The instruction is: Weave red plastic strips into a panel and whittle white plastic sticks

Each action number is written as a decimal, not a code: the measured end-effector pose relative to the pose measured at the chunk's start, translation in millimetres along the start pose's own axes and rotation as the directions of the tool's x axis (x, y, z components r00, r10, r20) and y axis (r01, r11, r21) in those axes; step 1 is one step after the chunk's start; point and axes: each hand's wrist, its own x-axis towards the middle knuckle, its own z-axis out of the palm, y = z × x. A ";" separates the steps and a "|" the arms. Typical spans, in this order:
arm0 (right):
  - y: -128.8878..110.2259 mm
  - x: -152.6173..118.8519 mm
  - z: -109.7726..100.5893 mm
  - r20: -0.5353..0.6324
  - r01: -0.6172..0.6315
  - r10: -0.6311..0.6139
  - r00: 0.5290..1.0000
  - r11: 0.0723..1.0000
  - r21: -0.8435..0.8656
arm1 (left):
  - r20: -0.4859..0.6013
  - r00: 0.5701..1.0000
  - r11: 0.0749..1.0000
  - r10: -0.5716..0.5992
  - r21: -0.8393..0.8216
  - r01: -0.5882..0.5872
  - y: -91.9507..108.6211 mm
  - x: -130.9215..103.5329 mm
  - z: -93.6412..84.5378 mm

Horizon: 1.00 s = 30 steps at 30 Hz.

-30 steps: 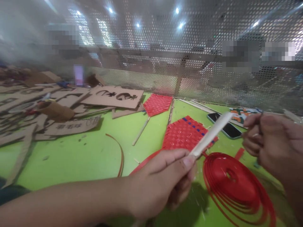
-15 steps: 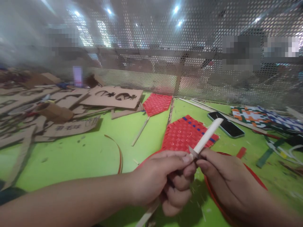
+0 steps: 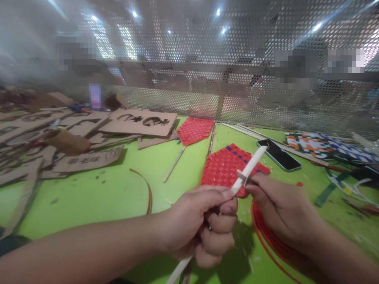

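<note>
A pale strip (image 3: 254, 162) rises from my left hand (image 3: 204, 221), whose fingers are wrapped round it; its other end comes out below the fist. My right hand (image 3: 284, 209) pinches a small metal blade (image 3: 242, 174), which lies across the strip just above my left thumb. Behind the hands is a red woven piece (image 3: 220, 169) with a row of blue squares. A coil of red strip (image 3: 266, 232) lies under my right hand, partly hidden by it.
Cardboard sheets with cut-outs (image 3: 139, 121) and a cardboard roll (image 3: 66, 141) lie left. A smaller red woven piece on a stick (image 3: 195, 131) is at the back. Right are a phone (image 3: 278, 154), an orange-and-white woven piece (image 3: 308, 145) and a green strip (image 3: 331, 189). A perforated screen (image 3: 189, 79) stands behind.
My right hand and the blade have moved up along the strip, away from my left thumb. More of the red coil shows. The view has shifted slightly.
</note>
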 end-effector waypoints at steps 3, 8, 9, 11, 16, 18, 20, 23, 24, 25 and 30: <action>10.3 3.4 -10.5 -0.034 -0.089 0.089 0.995 0.996 -0.009 | 0.006 1.000 1.000 -0.002 -0.002 0.002 -1.3 -2.1 2.7; 23.0 2.5 -37.6 -0.277 -0.428 0.420 0.864 0.903 0.035 | -0.011 1.000 1.000 0.019 0.025 -0.019 -5.3 -5.2 10.2; 21.4 1.7 -39.6 -0.282 -0.420 0.416 0.865 0.906 0.049 | -0.013 1.000 0.999 0.028 0.029 -0.027 -6.0 -4.9 10.5; 14.2 -0.3 -36.8 -0.207 -0.330 0.336 0.919 0.942 0.064 | -0.028 0.998 0.998 0.053 0.031 -0.052 -7.2 -3.2 9.3; -8.8 -7.4 -7.7 0.076 -0.169 0.158 0.984 0.971 0.169 | -0.081 0.988 0.988 0.129 0.092 -0.122 -9.4 1.6 4.3; -12.5 -9.5 0.7 0.106 -0.202 0.185 0.977 0.963 0.177 | -0.085 0.988 0.987 0.127 0.110 -0.118 -9.5 2.1 4.4; -10.0 -8.7 1.9 0.107 -0.202 0.186 0.977 0.965 0.168 | -0.094 0.988 0.988 0.122 0.109 -0.111 -9.3 1.2 5.9; 7.5 -2.3 -12.3 -0.005 -0.195 0.197 0.980 0.973 0.127 | -0.109 0.985 0.988 0.131 0.099 -0.120 -10.3 -2.6 10.2; 15.7 0.2 -20.1 -0.086 -0.217 0.227 0.970 0.970 0.111 | -0.100 0.987 0.987 0.126 0.109 -0.115 -11.6 -4.2 11.7; 23.7 2.2 -28.1 -0.168 -0.271 0.284 0.944 0.958 0.096 | -0.088 0.990 0.987 0.114 0.123 -0.103 -13.2 -5.6 12.9; 32.7 1.3 -40.8 -0.279 -0.382 0.456 0.845 0.881 0.280 | -0.173 0.965 0.955 0.195 0.256 -0.148 -20.8 -4.8 12.9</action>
